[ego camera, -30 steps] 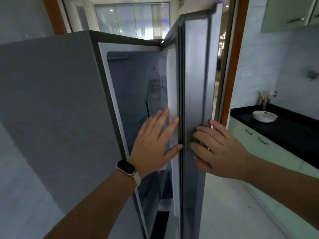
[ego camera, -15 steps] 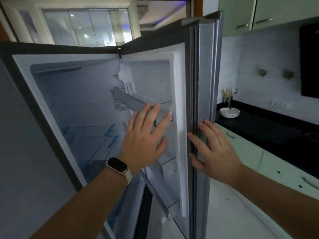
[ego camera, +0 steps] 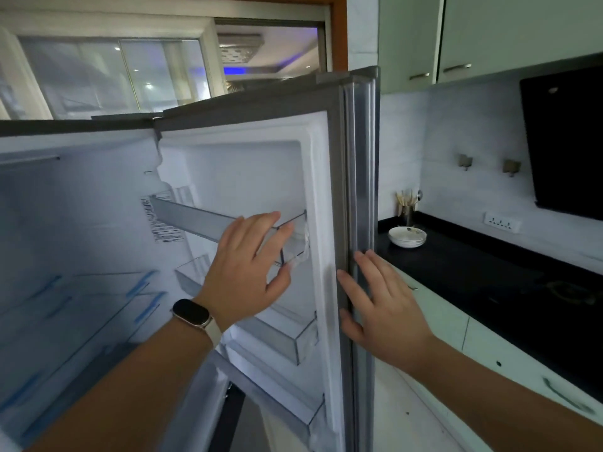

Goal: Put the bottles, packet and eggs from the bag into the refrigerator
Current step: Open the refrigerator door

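Note:
The refrigerator's grey door (ego camera: pixel 360 177) stands wide open, its white inner side with clear door racks (ego camera: pixel 195 220) facing me. Glass shelves (ego camera: pixel 98 298) with blue tape fill the open compartment on the left. My left hand (ego camera: pixel 248 272), watch on the wrist, is spread flat in front of the upper door rack, holding nothing. My right hand (ego camera: pixel 385 305) lies flat with spread fingers against the door's outer edge. No bag, bottles, packet or eggs appear in view.
A black counter (ego camera: pixel 473 265) runs along the right with a white bowl (ego camera: pixel 407 237), a cup of utensils (ego camera: pixel 408 207) and a hob (ego camera: pixel 567 291). Pale green drawers (ego camera: pixel 489 347) sit below it, wall cabinets (ego camera: pixel 456 37) above. White floor (ego camera: pixel 408 419) lies between door and counter.
The refrigerator door has swung much wider open, exposing the shelves and racks. Both hands stayed flat on the door and moved with it to the right.

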Action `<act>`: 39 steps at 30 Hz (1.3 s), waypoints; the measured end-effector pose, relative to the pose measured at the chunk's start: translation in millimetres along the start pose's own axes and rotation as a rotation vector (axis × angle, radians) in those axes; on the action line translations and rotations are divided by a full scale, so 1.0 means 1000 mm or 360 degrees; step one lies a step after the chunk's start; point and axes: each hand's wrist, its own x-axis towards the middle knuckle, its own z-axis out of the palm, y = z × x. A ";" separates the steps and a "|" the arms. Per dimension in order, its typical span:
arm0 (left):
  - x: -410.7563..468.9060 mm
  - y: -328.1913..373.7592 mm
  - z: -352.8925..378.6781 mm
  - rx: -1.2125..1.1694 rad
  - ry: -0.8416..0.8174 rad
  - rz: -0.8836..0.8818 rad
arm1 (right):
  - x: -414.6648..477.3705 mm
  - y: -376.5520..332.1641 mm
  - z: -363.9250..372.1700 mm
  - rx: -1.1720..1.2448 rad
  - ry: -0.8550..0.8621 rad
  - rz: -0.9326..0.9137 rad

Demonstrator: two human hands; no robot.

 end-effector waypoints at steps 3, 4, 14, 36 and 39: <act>0.014 0.010 0.021 -0.0030 -0.0017 -0.0085 | 0.000 0.022 0.008 0.0009 -0.0024 -0.0055; 0.018 0.013 0.026 -0.0041 -0.0038 -0.0115 | 0.000 0.027 0.011 0.0022 -0.0050 -0.0081; 0.055 0.027 0.069 0.0092 -0.0355 -0.0155 | -0.013 0.054 0.060 0.0249 -0.0481 -0.0102; 0.064 -0.059 0.169 0.0454 -0.0171 -0.0144 | -0.007 0.131 0.174 0.0233 -0.0503 -0.0050; 0.065 -0.074 0.189 0.0533 -0.0077 -0.0117 | -0.002 0.144 0.187 0.0231 -0.0481 -0.0020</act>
